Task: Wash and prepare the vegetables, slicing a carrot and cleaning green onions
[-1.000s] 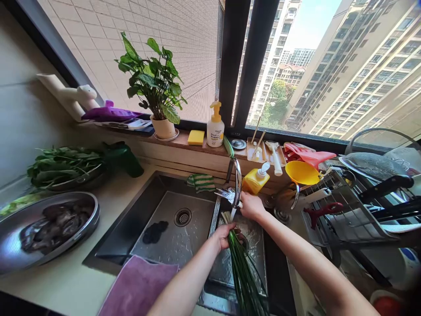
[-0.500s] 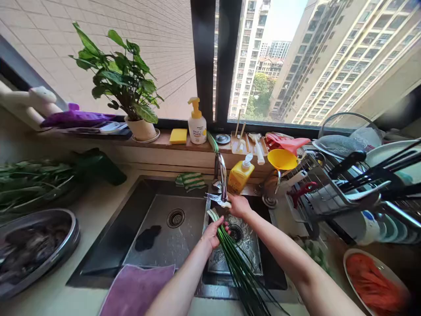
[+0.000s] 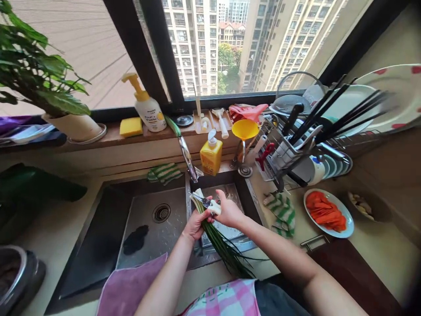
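Observation:
My left hand [image 3: 196, 224] is closed round a bunch of green onions [image 3: 215, 237] over the right sink basin [image 3: 235, 191]. The white ends point up toward the faucet [image 3: 187, 159], and the long green leaves trail toward me past the sink's front edge. My right hand [image 3: 230, 211] grips a pair of scissors [image 3: 210, 205] with a white handle, its thumb raised. The metal blades lie across the stalks just below the white ends. Whether the blades are apart or together I cannot make out.
A drain [image 3: 162, 213] and dark patch mark the left basin. Purple cloth [image 3: 131, 287] hangs over its front edge. Behind stands a yellow bottle [image 3: 211, 154]. At right are a dish rack [image 3: 279, 151], striped cloth [image 3: 281, 213] and plate of orange slices [image 3: 329, 213].
My right hand has brought the scissors from under the faucet down to the green onions in my left hand. The view has turned to the right.

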{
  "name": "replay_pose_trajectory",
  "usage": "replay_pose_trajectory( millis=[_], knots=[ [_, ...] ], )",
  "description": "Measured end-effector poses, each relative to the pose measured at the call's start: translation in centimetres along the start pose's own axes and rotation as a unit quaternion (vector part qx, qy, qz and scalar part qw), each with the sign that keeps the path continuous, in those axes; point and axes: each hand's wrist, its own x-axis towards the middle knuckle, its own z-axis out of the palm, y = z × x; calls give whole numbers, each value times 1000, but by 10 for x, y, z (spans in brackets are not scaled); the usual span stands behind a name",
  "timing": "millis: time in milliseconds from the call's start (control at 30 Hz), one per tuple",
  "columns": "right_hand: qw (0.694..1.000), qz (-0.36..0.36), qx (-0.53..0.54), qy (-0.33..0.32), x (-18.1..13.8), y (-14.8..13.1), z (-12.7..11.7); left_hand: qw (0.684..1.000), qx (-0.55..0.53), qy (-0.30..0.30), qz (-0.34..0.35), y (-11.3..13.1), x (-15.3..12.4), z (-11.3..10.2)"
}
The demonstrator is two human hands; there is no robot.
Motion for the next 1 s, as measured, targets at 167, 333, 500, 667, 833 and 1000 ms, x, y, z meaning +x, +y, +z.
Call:
replay_pose_trajectory(
  millis=[167,333,500,667,833,1000],
  knots=[
    [998,39,53,11,-10,-5,6,997,71,2,14,0,-4,7],
    [998,55,36,19,-16,-9,9,993,113,46,-5,2,-7,19],
    [996,8,92,-15,-20,-6,2,988,133,71,15,6,-7,27],
    [953,-74,280,-88,-31,11,-9,991,103,73,32,7,-5,27],
    [907,-63,397,-123,-40,25,-10,997,27,65,26,8,-5,16],
    [923,-41,378,-60,-50,15,-6,999,-9,44,19,5,-11,12]
  ],
)
